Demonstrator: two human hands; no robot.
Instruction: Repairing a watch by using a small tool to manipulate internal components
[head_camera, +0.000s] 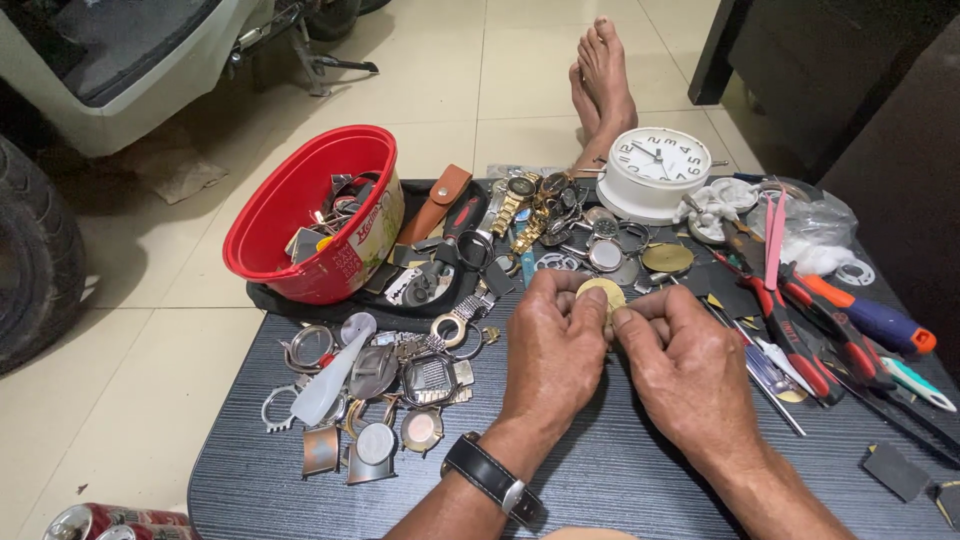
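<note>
At the far left a dark tyre (35, 260) stands on the tiled floor, with 2 crushed red cans (95, 522) near the bottom edge. On the dark ribbed table (620, 490), a red oval tub (315, 215) sits at the back left corner, filled with watch parts and scraps. In front of it lies a loose spread of empty watch cases (400, 395), bezels and case backs, with a pale plastic tool lying across them. Behind these, towards the middle, a brown leather pouch (437, 203) leans beside a heap of gold and steel wristwatches (535, 205).

The person's left hand (555, 355), with a black-strapped watch on its wrist, meets the right hand (685, 365) just above the table's centre. Both sets of fingers are pinched narrowly on a small round gold disc (603, 291), held between the thumbs and forefingers of the 2 hands, raised slightly over the table, in front of the watch heap.

Behind the right hand a white round alarm clock (655, 172) stands at the table's far edge, and 2 bare feet (603, 80) rest on the floor beyond it. Further right lie pink tweezers (773, 240), a crumpled clear plastic bag (815, 235), red-handled pliers (800, 335) and a screwdriver (870, 315) with an orange and blue handle.
</note>
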